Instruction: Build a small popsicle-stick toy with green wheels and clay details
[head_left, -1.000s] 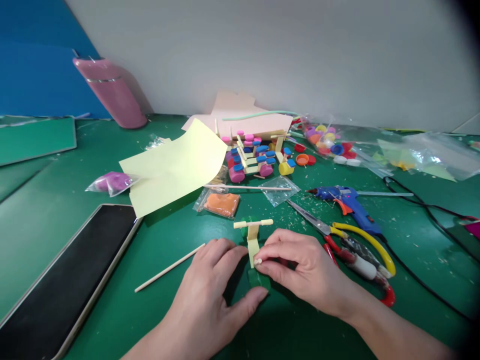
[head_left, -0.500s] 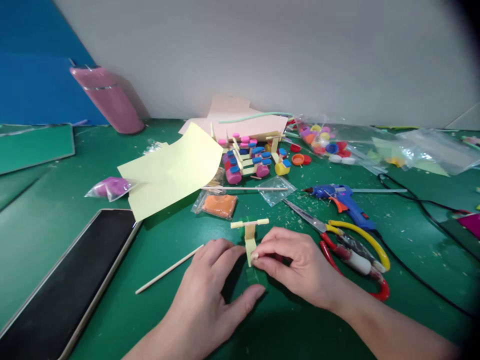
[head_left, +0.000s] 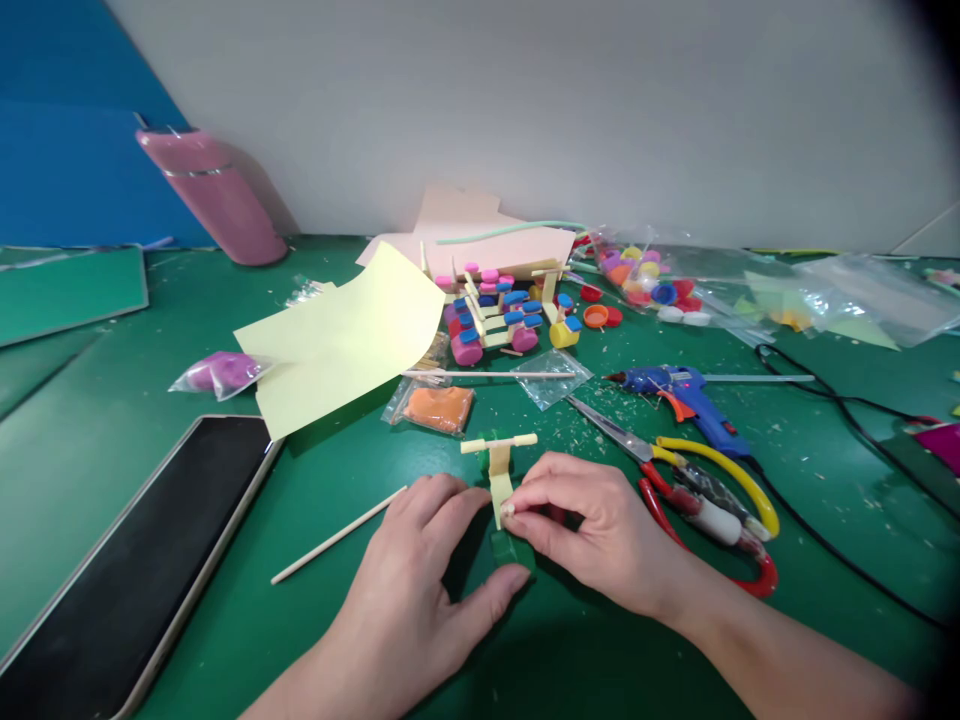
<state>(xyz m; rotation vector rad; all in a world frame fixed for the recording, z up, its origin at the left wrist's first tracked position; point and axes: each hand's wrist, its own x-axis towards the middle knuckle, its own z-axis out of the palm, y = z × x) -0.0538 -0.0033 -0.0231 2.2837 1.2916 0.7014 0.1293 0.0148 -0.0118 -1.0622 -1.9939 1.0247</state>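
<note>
A small model with a folded pale-yellow strip (head_left: 499, 486) stands on the green table between my hands. Across its far end lies a cream crossbar (head_left: 499, 444), with a green part beneath. Another green part (head_left: 507, 548), like a bottle cap, shows at its near end. My left hand (head_left: 427, 575) curves round the model's left side, index fingertip by the strip and thumb against the near green part. My right hand (head_left: 581, 515) is closed in a pinch on a tiny pale piece (head_left: 508, 510) at the strip's right edge; its exact kind is unclear.
A wooden stick (head_left: 339, 535) and a phone (head_left: 142, 560) lie left. Scissors (head_left: 619, 430) and a blue glue gun (head_left: 675, 392) with a trailing cable are right. Yellow paper (head_left: 345, 340), bagged orange clay (head_left: 439, 408) and several finished-looking models (head_left: 495, 325) lie beyond; a pink bottle (head_left: 217, 200) stands behind.
Very little differs. The view has shifted slightly, and a bit more of the near green part shows between my hands. Both hands keep their grip and place.
</note>
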